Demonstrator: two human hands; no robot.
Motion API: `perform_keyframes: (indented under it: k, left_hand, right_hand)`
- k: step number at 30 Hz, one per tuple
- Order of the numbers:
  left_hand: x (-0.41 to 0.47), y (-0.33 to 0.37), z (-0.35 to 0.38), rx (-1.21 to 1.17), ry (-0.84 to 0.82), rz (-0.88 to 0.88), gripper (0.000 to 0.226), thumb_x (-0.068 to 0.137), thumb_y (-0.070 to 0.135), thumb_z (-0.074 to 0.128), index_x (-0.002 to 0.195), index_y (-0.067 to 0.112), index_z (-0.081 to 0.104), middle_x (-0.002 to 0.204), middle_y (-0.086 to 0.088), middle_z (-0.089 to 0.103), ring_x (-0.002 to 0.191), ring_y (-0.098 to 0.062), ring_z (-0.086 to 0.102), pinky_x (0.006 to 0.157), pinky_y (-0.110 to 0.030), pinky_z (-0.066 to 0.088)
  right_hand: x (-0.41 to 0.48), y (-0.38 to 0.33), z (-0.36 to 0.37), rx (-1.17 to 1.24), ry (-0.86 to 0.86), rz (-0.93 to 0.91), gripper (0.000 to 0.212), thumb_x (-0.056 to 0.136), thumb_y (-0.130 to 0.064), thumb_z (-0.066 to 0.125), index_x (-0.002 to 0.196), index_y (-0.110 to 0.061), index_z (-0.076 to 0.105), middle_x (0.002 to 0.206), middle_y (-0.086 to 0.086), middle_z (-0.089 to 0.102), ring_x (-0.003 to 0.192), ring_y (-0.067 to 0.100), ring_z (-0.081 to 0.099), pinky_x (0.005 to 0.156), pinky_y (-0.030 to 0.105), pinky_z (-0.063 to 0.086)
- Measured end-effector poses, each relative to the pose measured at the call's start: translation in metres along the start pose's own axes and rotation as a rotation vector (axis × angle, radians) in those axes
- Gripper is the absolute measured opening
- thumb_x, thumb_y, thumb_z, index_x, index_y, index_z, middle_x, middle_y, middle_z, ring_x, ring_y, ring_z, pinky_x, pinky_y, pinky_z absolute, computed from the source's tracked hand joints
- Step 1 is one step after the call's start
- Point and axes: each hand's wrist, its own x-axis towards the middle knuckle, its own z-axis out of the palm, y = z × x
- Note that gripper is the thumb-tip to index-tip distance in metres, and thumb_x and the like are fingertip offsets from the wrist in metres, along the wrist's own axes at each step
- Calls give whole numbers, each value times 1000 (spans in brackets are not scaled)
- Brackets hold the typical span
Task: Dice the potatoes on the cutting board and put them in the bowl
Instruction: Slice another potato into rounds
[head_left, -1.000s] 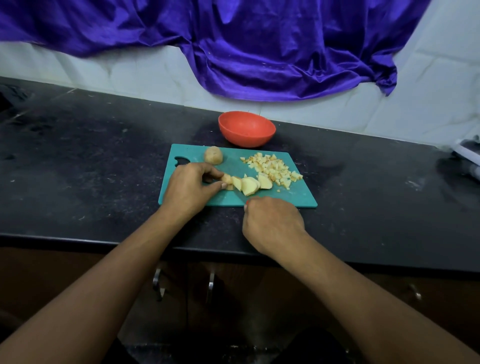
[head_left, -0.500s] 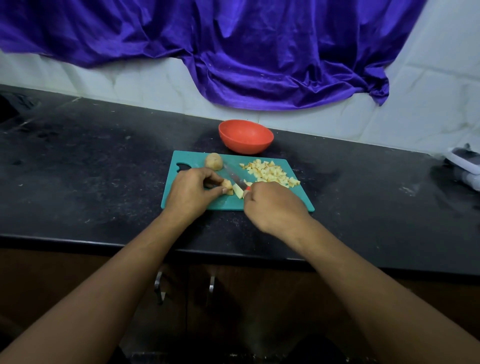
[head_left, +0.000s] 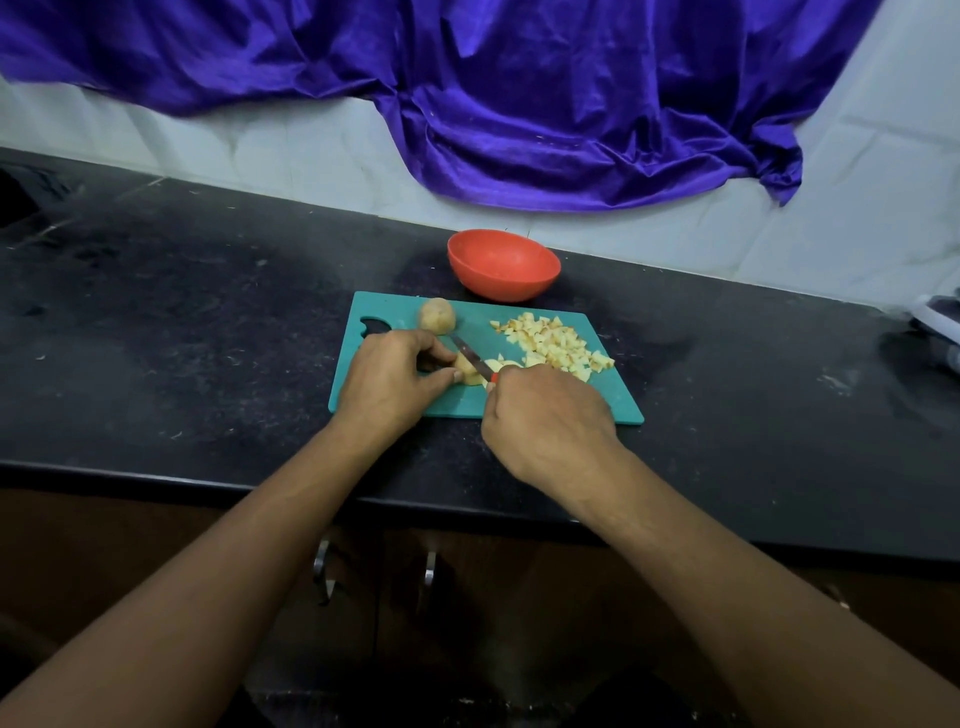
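1. The left hand pinches a potato piece between thumb and curled fingers, which cover most of it.
2. The right hand is curled round a knife; only a sliver of red handle shows, and the blade seems to rest on the piece.
3. A few slices lie half hidden behind the right knuckles.
4. Diced potato is heaped on the right of the teal cutting board, with a whole potato at its far edge.
5. The red bowl stands just behind the board on the black counter.
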Motion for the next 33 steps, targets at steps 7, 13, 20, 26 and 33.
perform_keyframes:
  k: [7, 13, 20, 26, 33]
  left_hand:
    - [-1, 3, 0, -2, 8, 4, 26, 76, 40, 89, 94, 28, 74, 90, 17, 74, 87, 2, 68, 85, -34, 60]
    - [0, 5, 1, 52, -6, -6, 32, 76, 46, 87, 98, 28, 72, 91, 17, 72, 88, 2, 67, 85, -35, 60]
    - [-1, 9, 0, 137, -30, 13, 39, 79, 49, 83, 109, 28, 70, 97, 17, 72, 92, -2, 66, 86, -36, 57]
    - [-2, 10, -3, 151, -87, 29, 36, 84, 44, 76, 117, 32, 69, 107, 17, 71, 100, -5, 64, 89, -43, 57]
    - [-2, 11, -3, 126, -101, 25, 36, 84, 47, 76, 116, 33, 70, 105, 19, 70, 100, -5, 63, 89, -41, 55]
  right_hand:
    - [3, 1, 1, -38, -30, -7, 27, 106, -36, 43, 118, -18, 59, 81, -1, 44, 85, 21, 53, 67, 39, 42]
    - [6, 2, 2, -24, -5, 0, 28, 107, -37, 42, 117, -18, 59, 81, -1, 47, 84, 20, 56, 66, 38, 41]
    - [7, 11, -1, 59, 20, 44, 27, 108, -36, 38, 108, -19, 59, 90, -1, 54, 86, 24, 57, 69, 38, 42]
    - [9, 22, 4, 148, 23, 85, 31, 109, -40, 35, 89, -22, 51, 83, -3, 56, 79, 18, 57, 65, 36, 41]
    - [5, 24, 9, 144, -10, 73, 31, 108, -42, 36, 93, -22, 54, 89, 0, 58, 80, 19, 57, 65, 36, 41]
